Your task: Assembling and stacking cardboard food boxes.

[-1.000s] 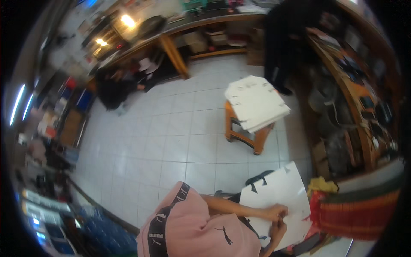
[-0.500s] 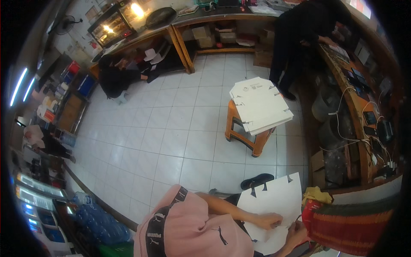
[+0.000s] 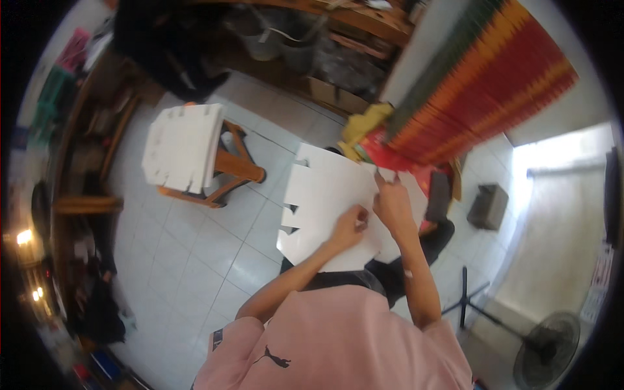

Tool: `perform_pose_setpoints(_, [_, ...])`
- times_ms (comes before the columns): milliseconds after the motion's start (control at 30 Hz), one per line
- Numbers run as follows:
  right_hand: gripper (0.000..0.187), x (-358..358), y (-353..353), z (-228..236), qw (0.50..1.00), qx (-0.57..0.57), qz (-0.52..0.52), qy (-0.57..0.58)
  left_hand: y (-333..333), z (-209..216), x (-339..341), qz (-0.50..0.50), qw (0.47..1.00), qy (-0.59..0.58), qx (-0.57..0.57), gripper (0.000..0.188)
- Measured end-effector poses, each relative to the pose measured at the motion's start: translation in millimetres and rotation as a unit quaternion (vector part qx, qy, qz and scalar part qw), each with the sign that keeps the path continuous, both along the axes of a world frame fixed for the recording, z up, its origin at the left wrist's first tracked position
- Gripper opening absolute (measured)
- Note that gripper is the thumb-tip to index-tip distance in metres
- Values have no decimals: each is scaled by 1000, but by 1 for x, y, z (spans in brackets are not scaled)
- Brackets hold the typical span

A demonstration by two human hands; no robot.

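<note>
I held a white card sheet over my lap, above the tiled floor. Its long axis ran from near my waist up and away from me, toward the striped red and green cloth, and its notched edge, cut with small slots and tabs, pointed to my left, toward the stool. My left hand lay on the middle of the sheet with the fingers curled in on it, pinching or pressing the card; I could not tell which, since the fingertips were tucked under the knuckles. My right hand gripped the sheet's far right edge, fingers closed over it, and a second white piece showed just beyond that hand, partly covered by my wrist. The near end of the sheet was hidden behind my forearms and my pink shirt. A stack of similar white cards rested on the wooden stool, well apart from me to the left. A fan stood at my lower right, cut off by the dark rim. The shelves at the top and left were too blurred to read.
</note>
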State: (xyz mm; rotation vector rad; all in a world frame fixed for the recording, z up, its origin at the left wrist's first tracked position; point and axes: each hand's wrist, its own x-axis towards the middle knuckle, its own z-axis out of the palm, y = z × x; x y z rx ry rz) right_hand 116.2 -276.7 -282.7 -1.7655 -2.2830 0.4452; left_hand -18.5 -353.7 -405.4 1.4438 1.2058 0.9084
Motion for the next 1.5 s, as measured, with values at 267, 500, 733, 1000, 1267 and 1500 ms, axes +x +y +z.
perform_pose_setpoints(267, [27,5,5,8,999,-50,-12,-6,3,19,-1,2,1000,12,3,30])
perform_pose_setpoints(500, [24,-2,-35,-17,954,-14,-172,246,8,14,-1,28,998,-29,-57,39])
perform_pose_setpoints(733, [22,-6,-49,-42,949,-1,-178,262,12,16,-2,37,996,-34,-75,55])
perform_pose_setpoints(1000, [25,-6,-9,-35,982,3,13,190,8,5,-2,47,998,-32,-20,48])
perform_pose_setpoints(1267, [34,-60,27,-71,970,-40,217,101,3,-4,-4,43,999,-7,-16,33])
perform_pose_setpoints(1500, [46,-70,35,-41,969,-112,170,139,3,9,-1,53,998,-13,-8,29])
